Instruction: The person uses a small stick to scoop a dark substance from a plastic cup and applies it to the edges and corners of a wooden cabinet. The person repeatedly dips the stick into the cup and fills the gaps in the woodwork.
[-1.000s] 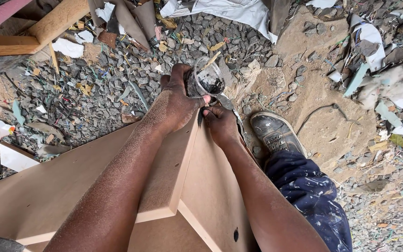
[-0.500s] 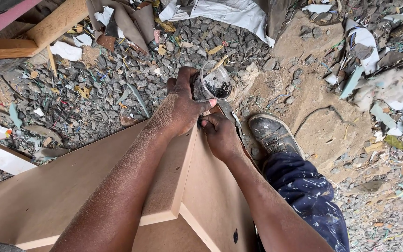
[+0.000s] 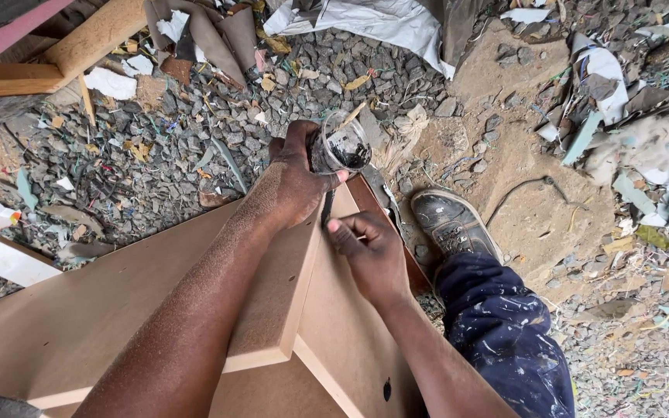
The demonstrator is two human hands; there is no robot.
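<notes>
Head view, looking straight down: tan wooden boards (image 3: 118,310) fill the lower left and centre of the frame, joined into a corner. One flat panel runs from the lower left up toward the centre, and a second board (image 3: 350,325) drops away edge-on beside it; their long joint runs from the bottom centre up to the middle of the frame. The surfaces are smooth, pale brown and dusty, and a small dark hole shows near the bottom centre of the second board.

Below right, a leg in dark blue, paint-flecked trousers (image 3: 505,340) ends in a scuffed grey shoe (image 3: 451,224) planted on sandy ground just beside the boards.

Both forearms reach up from the bottom edge toward the centre. The left hand (image 3: 296,182) is curled around a small clear plastic cup (image 3: 340,145), gripping it at the top end of the joint; the cup is tilted on its side, its open mouth facing right and up, with dark, black liquid smeared inside. The right hand (image 3: 369,251) sits just below it, fingers drawn together in a pinch on a thin dark stick (image 3: 327,209) whose long axis stands nearly upright in the frame, its tip near the cup.

Grey gravel (image 3: 195,108) littered with paper scraps and wood offcuts covers the upper left.
</notes>
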